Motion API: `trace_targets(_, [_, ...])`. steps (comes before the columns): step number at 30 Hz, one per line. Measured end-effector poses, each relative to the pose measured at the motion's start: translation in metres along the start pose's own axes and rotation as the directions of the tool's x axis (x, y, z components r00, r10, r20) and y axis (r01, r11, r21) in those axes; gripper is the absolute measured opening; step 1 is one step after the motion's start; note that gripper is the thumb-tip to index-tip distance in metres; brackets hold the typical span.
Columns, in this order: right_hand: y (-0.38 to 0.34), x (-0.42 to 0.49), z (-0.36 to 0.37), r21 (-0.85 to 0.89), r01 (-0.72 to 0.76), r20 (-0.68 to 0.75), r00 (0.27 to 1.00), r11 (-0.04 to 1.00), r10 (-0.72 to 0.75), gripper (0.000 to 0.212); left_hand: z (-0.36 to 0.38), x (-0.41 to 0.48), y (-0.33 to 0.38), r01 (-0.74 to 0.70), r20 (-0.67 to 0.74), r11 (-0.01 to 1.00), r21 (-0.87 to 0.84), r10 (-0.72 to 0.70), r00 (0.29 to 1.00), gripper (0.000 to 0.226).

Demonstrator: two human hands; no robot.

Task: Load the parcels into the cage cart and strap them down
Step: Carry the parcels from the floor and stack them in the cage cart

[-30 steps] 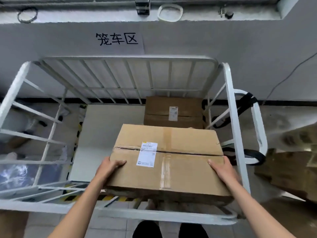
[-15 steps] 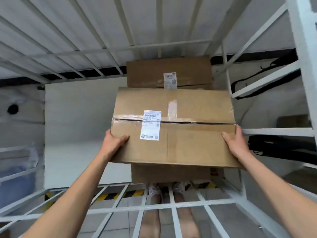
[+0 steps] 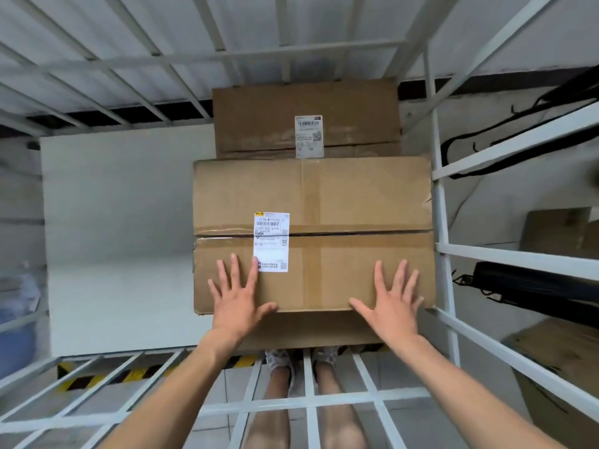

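A parcel depot or warehouse: white steel cage cart, labelled cardboard parcels, hazard-striped floor tape.

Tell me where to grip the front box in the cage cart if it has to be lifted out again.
Probably by the two short ends of the front box, coming from the near open side. The left end is free; the right end sits close to the cage cart side bars. Both the left hand and right hand lie flat on top.

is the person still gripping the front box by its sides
No, the left hand and right hand lie flat and open on top of the front box, fingers spread, nothing held.
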State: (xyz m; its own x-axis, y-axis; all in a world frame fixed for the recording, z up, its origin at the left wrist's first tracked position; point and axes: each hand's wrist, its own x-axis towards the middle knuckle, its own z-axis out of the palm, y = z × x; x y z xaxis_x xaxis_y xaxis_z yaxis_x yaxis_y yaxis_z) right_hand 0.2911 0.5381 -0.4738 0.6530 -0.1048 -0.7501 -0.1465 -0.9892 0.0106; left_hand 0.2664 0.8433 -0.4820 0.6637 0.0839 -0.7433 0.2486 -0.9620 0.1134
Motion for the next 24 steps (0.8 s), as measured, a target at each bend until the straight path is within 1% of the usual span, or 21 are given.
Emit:
trace_targets(5, [-0.008, 0.059, -0.056, -0.087, 0.04, -0.066, 0.997, 0.995, -0.046, 0.106, -0.034, 0.04, 0.02, 0.064, -0.046, 0.997, -0.03, -0.065, 0.997, 0.112])
trace_targets(7, [-0.016, 0.082, -0.081, -0.097, 0.057, -0.077, 0.995, 0.994, -0.065, 0.108, -0.057, 0.064, 0.025, 0.074, -0.057, 0.997, -0.032, -0.075, 0.996, 0.111])
trace_targets(12, [-0.037, 0.13, -0.13, -0.044, 0.068, -0.113, 0.991, 0.997, -0.072, 0.107, -0.114, 0.119, 0.031, 0.057, -0.076, 0.998, -0.031, -0.06, 0.995, 0.112])
trace_targets(17, [-0.055, 0.16, -0.157, 0.024, 0.067, -0.149, 0.987, 0.997, -0.063, 0.107, -0.154, 0.159, 0.032, 0.038, -0.08, 0.998, -0.057, -0.043, 0.996, 0.114])
trace_targets(21, [-0.061, 0.17, -0.164, 0.074, 0.064, -0.133, 0.99, 0.995, -0.054, 0.108, -0.159, 0.168, 0.03, 0.042, -0.1, 0.997, -0.063, -0.048, 0.994, 0.115])
trace_targets(24, [-0.058, 0.164, -0.166, 0.114, 0.08, -0.148, 0.987, 0.99, -0.063, 0.107, -0.158, 0.163, 0.026, 0.037, -0.148, 0.997, -0.064, -0.046, 0.988, 0.114])
